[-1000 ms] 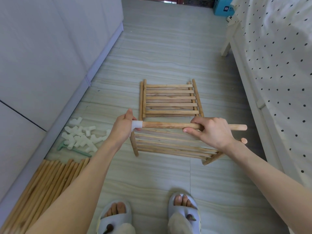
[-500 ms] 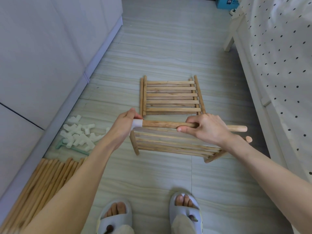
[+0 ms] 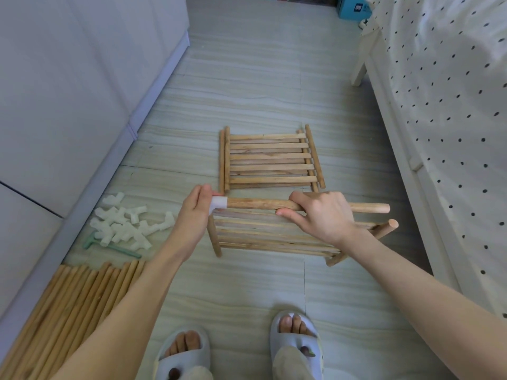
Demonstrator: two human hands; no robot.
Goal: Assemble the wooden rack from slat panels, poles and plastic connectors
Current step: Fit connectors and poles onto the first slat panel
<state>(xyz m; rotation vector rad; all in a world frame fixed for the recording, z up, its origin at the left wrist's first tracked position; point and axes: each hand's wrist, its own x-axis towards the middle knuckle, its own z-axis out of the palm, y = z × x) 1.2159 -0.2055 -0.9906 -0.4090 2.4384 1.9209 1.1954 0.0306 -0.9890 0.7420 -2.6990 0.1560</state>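
I hold a wooden pole (image 3: 258,204) level above the floor. My right hand (image 3: 322,215) grips it near the middle, fingers curled over the top and thumb underneath. My left hand (image 3: 196,212) holds a white plastic connector (image 3: 219,203) on the pole's left end. Just below the pole a slat panel (image 3: 274,237) stands tilted on its side rails. A second slat panel (image 3: 270,160) lies flat on the floor beyond it.
Several white plastic connectors (image 3: 123,223) lie in a pile at the left, with a green tool (image 3: 109,245) under them. A bundle of wooden poles (image 3: 68,305) lies along the cabinet wall (image 3: 68,105). A dotted bed (image 3: 452,105) borders the right. My slippered feet (image 3: 241,349) stand below.
The camera has dipped slightly. Both hands keep their hold on the pole and connector, with the right hand slid a little left along the pole.
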